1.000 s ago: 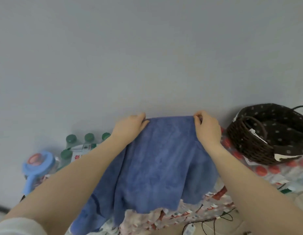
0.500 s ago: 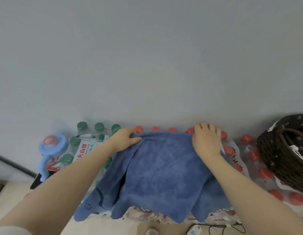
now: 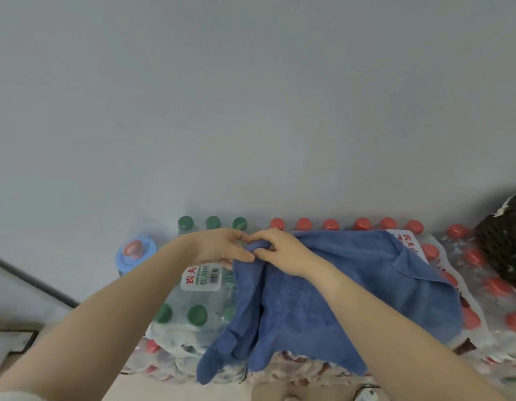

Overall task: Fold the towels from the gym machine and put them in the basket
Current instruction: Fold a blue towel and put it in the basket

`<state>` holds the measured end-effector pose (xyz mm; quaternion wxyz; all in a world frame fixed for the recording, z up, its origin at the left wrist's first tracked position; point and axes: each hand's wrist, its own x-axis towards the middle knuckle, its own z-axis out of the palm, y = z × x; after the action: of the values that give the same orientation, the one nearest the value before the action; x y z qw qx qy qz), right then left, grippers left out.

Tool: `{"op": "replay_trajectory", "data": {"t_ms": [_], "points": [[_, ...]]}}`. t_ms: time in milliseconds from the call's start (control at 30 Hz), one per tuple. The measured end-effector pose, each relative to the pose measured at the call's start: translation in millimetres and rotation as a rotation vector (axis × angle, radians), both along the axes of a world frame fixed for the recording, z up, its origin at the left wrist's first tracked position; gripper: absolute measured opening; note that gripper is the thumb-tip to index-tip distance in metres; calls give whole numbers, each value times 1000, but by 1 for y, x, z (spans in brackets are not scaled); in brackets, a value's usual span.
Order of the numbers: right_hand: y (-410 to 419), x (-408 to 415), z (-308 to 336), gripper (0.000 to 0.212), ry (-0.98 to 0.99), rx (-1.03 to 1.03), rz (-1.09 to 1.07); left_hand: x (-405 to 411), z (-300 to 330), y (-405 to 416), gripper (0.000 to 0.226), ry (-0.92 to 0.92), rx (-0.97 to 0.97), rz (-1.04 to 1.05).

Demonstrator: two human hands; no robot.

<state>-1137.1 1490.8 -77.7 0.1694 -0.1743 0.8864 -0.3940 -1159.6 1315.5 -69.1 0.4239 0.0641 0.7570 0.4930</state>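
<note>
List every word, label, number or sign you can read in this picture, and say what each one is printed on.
"农夫" in red, then "饮用" in green: white label on the green-capped water pack; the characters after these are hidden by the left hand.
"农夫" in red: white label on the red-capped water pack, the rest covered by the blue towel.
Barcode and small print on the first label: too small to read.

The right hand (image 3: 280, 253) is travelling leftward with its corner of the blue towel (image 3: 337, 299), now meeting the left hand (image 3: 222, 247), both pinching the same bunched corner. The towel is doubling over on the packs of bottled water (image 3: 199, 299), uncovering red caps (image 3: 363, 223) along the wall.
</note>
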Motion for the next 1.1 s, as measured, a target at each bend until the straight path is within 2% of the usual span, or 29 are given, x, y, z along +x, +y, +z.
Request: {"op": "replay_trajectory", "data": {"t_ms": [100, 200, 300, 367, 500, 567, 600, 667, 767, 833, 933, 1033, 1100], "points": [[-3, 2, -3, 17, 48, 28, -46, 0, -3, -12, 39, -100, 62, -20], [5, 2, -8, 6, 91, -15, -215, 4, -12, -23, 52, -210, 156, -40], [16, 2, -11, 9, 42, -173, -423, 10, -18, -36, 48, -276, 204, -140], [19, 0, -13, 11, 17, -221, -478, 12, -17, -46, 44, -271, 230, -190], [11, -2, -17, 23, 77, -202, -536, 6, -3, -74, 70, -232, 378, -91], [6, -3, -17, 21, 141, -171, -579, 1, 7, -87, 49, -184, 457, 24], [4, -3, -17, 21, 166, -144, -583, 0, 15, -91, 38, -158, 438, 56], [2, -4, -18, 22, 207, -40, -566, -5, 25, -93, 24, -16, 234, 80], [-2, -6, -22, 12, 251, 88, -568, -23, 23, -95, 8, 445, -342, 16], [-5, -6, -23, 8, 249, 137, -567, -33, 18, -96, 8, 645, -593, -12], [-9, -6, -24, 10, 249, 161, -605, -45, 10, -96, 14, 844, -784, 34], [-10, -5, -24, 24, 237, 146, -603, -49, -3, -90, 23, 1359, -942, 5], [-9, 0, -24, 41, 185, 219, -512, -41, -7, -75, 30, 1501, -997, -59]]}}
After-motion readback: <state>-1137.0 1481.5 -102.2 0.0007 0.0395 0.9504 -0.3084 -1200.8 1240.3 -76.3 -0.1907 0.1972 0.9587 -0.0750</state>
